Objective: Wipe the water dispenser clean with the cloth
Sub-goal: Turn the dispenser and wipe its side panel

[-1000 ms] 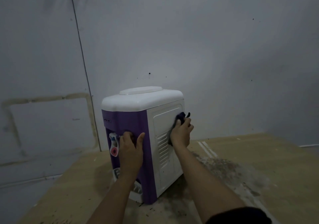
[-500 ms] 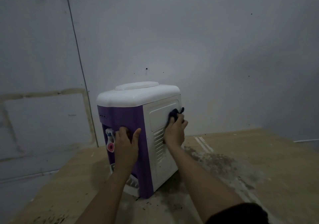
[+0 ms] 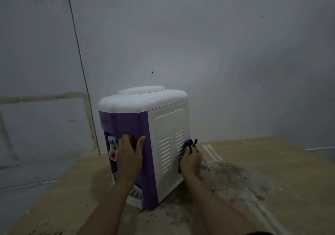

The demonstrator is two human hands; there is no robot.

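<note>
The right hand (image 3: 190, 159) has slid down the white side panel (image 3: 169, 144) since a second ago, from the upper rear edge to the lower vents. Its fingers (image 3: 190, 150) clutch the dark cloth (image 3: 188, 144) against the panel's back edge. The left hand (image 3: 129, 153) braces the purple front, fingers spread and flat, thumb at the corner. The water dispenser (image 3: 143, 144) stands on the dusty counter (image 3: 272, 171) near the wall. Best play now, I'd judge: follow the vent slats lengthwise, keep steady pressure, and hold that brace so the unit doesn't skid.
</note>
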